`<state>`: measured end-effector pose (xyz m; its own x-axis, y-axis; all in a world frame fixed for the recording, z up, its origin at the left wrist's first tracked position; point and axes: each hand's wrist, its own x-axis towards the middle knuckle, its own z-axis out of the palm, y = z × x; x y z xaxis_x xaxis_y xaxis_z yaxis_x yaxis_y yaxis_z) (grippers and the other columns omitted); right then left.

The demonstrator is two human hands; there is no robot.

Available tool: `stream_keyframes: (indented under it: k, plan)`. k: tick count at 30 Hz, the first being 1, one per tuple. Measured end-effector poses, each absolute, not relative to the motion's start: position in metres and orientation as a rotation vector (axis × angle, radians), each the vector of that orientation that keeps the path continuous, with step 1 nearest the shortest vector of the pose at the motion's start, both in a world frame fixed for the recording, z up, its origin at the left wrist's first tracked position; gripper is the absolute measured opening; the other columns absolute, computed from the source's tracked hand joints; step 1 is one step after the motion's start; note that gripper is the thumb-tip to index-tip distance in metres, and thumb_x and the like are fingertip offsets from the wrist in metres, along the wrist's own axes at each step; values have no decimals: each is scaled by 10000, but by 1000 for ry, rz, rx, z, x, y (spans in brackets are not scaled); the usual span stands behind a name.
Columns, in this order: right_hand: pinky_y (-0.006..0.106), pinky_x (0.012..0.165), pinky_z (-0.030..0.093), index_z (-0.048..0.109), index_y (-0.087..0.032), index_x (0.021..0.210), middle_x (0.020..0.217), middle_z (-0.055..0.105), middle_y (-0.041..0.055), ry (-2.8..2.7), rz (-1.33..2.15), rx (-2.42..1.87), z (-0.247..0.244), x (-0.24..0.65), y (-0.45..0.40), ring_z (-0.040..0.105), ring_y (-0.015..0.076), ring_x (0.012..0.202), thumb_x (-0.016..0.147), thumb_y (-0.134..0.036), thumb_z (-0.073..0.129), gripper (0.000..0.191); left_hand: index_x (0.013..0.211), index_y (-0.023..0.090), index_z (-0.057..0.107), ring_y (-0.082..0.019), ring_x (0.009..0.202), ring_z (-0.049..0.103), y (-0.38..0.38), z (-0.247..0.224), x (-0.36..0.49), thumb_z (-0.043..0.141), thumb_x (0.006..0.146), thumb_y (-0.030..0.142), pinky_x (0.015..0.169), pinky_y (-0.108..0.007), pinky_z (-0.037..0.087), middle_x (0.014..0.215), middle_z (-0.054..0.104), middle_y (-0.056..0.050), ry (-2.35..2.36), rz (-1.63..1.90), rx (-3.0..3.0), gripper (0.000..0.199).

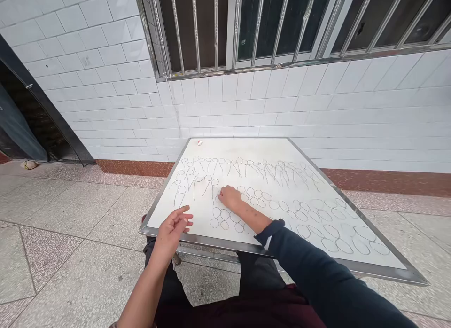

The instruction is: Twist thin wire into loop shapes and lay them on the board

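Observation:
Over the middle of the white tabletop (243, 148), my right hand (230, 198) is closed with its fingers pressed down; whatever they hold is hidden. Thin dark loops lie around it, perhaps cord or wire. Beyond it runs a row of loops with tails (214, 160), several of them overlapping. Plain rings joined in chains (224, 212) rest just in front of the right wrist, and larger rings (364, 232) spread towards the right corner. My left hand (174, 229) hovers above the near left edge, fingers apart and slightly bent, with nothing visible in it.
A metal frame (214, 240) edges the table. A small red-and-white object (200, 142) sits near the far left corner. Behind stands a white tiled wall (225, 107) below a barred window (260, 27). Speckled stone floor (77, 234) surrounds the table, and a dark doorway (35, 116) opens at left.

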<state>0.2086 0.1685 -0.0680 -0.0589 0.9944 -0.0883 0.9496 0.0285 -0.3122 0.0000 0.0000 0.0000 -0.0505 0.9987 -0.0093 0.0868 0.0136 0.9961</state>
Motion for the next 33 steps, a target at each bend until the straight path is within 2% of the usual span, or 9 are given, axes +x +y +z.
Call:
stream_keyframes:
  k: [4,7,12,15,18,23,28,33]
  plan:
    - [368,805,503,602,-141,1041,1088,602,80,-2092,453,-2039,-63,206,159,590,193,957,906,-294,546,212,1231,206,568,-208,931,623,11,3,7,613,784,355,787,-341,486,1067,659,-102,1262,1346,1157,473]
    - [303,704,472,617,-142,894,1000,606,88,-2034,451,-1998,-52,206,143,586,199,909,882,-228,521,129,1244,215,553,-195,945,611,10,-6,14,621,780,341,789,-328,481,1101,640,-102,1232,1490,1017,485]
    - [248,605,418,564,-220,930,1009,569,30,-1952,421,-1807,-26,203,80,577,133,775,908,-312,414,178,1251,218,532,-176,964,598,-6,-25,30,665,763,314,834,-312,456,1090,631,-89,1174,1575,862,515]
    - [253,593,413,554,-221,842,880,561,12,-1830,469,-1514,-12,197,37,542,122,659,859,-316,485,118,1267,218,513,-175,1014,586,-17,-20,46,692,746,241,899,-317,429,1077,638,-82,1059,1513,889,551]
    - [261,591,408,545,-222,782,817,546,7,-1755,504,-1324,-2,193,11,527,129,649,820,-262,520,61,1257,213,520,-170,1003,596,-25,-7,61,708,734,197,935,-325,416,1030,655,-66,950,1512,893,556]
    - [270,589,420,539,-224,767,792,530,8,-1680,649,-1150,6,196,-1,512,131,643,824,-257,535,66,1205,219,562,-119,846,605,-35,10,71,708,750,185,853,-277,446,926,667,-25,907,1563,853,480]
    - [265,586,432,547,-222,783,814,542,6,-1573,904,-1092,11,200,-9,515,128,662,830,-286,559,80,1192,209,574,-116,798,595,-43,15,73,689,773,188,799,-275,468,917,669,-35,880,1556,842,435]
    - [257,612,453,548,-226,882,814,578,-6,-1469,1151,-1007,12,201,-16,530,118,670,839,-322,570,108,1185,192,579,-106,749,597,-47,12,74,679,783,182,772,-266,470,924,674,-47,826,1538,785,414]
